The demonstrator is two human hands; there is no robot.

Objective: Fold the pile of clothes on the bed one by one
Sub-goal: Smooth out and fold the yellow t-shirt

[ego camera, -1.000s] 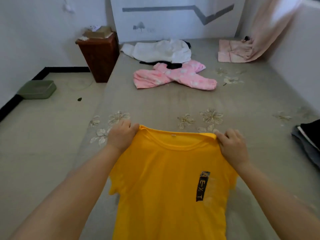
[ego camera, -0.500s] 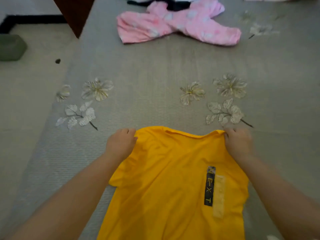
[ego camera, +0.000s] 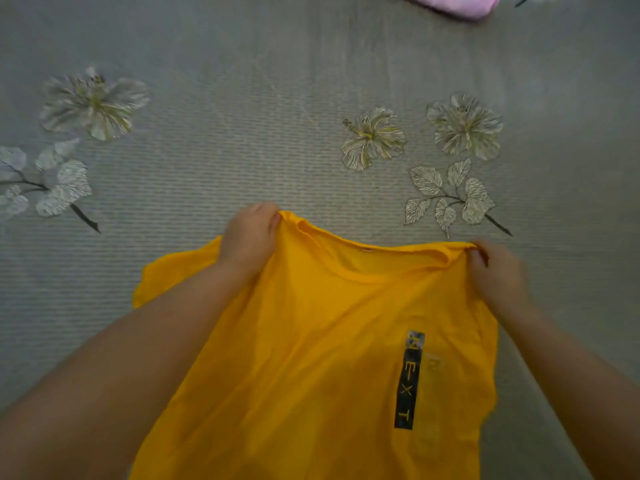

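A yellow T-shirt [ego camera: 322, 358] with a black vertical label on its chest lies front up, its collar toward the far side of the bed. My left hand [ego camera: 247, 239] grips its left shoulder, fingers curled round the fabric. At the other shoulder my right hand [ego camera: 497, 275] pinches the cloth. The collar sags between the two hands, and the left sleeve spreads out on the bed under my left forearm. The shirt's lower part runs out of the bottom of the view.
The bed [ego camera: 242, 81] wears a grey ribbed cover printed with pale flowers and leaves. A corner of a pink garment [ego camera: 457, 3] shows at the top edge, right of centre.
The view has tilted down and closer to the bed. Both hands have lowered the shirt toward the cover, and the left sleeve now lies spread out on the bed.
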